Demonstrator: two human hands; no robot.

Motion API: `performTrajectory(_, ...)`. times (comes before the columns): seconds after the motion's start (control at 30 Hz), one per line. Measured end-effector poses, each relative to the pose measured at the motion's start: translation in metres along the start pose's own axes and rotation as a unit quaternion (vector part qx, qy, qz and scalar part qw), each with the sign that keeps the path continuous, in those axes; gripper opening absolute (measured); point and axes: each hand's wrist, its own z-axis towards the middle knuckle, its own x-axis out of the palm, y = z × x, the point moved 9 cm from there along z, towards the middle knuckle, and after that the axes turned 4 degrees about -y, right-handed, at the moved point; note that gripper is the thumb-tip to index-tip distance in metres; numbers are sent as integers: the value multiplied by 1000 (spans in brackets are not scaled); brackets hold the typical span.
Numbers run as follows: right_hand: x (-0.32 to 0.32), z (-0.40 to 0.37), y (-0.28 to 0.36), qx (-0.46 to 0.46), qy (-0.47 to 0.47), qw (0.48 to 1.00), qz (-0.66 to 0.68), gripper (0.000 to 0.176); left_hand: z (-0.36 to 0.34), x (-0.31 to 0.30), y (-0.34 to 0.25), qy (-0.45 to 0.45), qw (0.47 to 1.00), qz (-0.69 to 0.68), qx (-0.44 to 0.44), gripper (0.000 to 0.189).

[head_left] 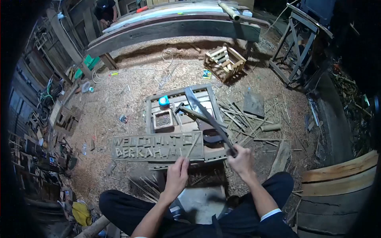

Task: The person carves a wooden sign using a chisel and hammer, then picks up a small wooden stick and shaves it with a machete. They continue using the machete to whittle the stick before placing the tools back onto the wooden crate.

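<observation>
My left hand [177, 177] is closed, pinching a thin wooden stick [193, 146] that slants over the right part of a sign board [135, 147]. Stick-like raised letters on the board read roughly "WELCOM" and "BERKAH". My right hand [241, 162] is wrapped round the near end of a long dark blade [217, 126], machete-like, which points away over a low slatted wooden table [149, 115]. The sign board lies across that table's near edge. Also on the table are a blue tape measure [163, 101] and a small square wooden frame [163, 120].
A wooden crate [224, 63] stands beyond the table, before a long workbench [170, 36]. Another person [105, 12] is at its far left. Sticks [238, 119] and a bamboo piece [271, 127] lie on the shavings at right. Planks [341, 174] lie at near right.
</observation>
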Motion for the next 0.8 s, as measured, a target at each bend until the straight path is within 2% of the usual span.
performTrajectory(0.07, 7, -17, 31, -65, -2, 997, 34, 32, 3, 5, -4, 19, 998, -37, -40, 27)
performTrajectory(0.13, 9, -31, 59, -147, -44, 982, 106, 18, 3, 15, 4, 37, 997, -38, -49, 28)
performTrajectory(0.2, 25, -33, 64, -159, -20, 985, 69, 19, 3, 24, -4, 36, 999, -21, -8, 30)
performTrajectory(0.3, 40, -31, 67, -180, 10, 983, 30, 22, -1, 29, -10, 55, 998, 6, -18, 21)
performTrajectory(0.4, 57, -29, 61, -204, 34, 978, -11, 27, -4, 31, -5, 76, 994, 72, -15, 22)
performTrajectory(0.47, 58, -27, 52, -216, 33, 975, -31, 29, -7, 26, -15, 49, 996, 46, 63, 19)
performTrajectory(0.5, 49, -23, 50, -217, 9, 976, -16, 25, -9, 28, -9, 57, 995, 48, 66, 19)
performTrajectory(0.53, 41, -16, 49, -223, -19, 975, -1, 21, -7, 31, 2, 70, 993, 83, 55, 19)
performTrajectory(0.6, 49, -19, 39, -254, -22, 967, -22, 24, -5, 31, 8, 86, 988, 123, 39, 22)
performTrajectory(0.7, 48, -25, 34, -240, -9, 969, -61, 20, -4, 35, -3, 95, 994, 60, 12, 21)
performTrajectory(0.8, 43, -36, 40, -207, 6, 978, -28, 27, -8, 41, -7, 93, 995, 31, 3, 21)
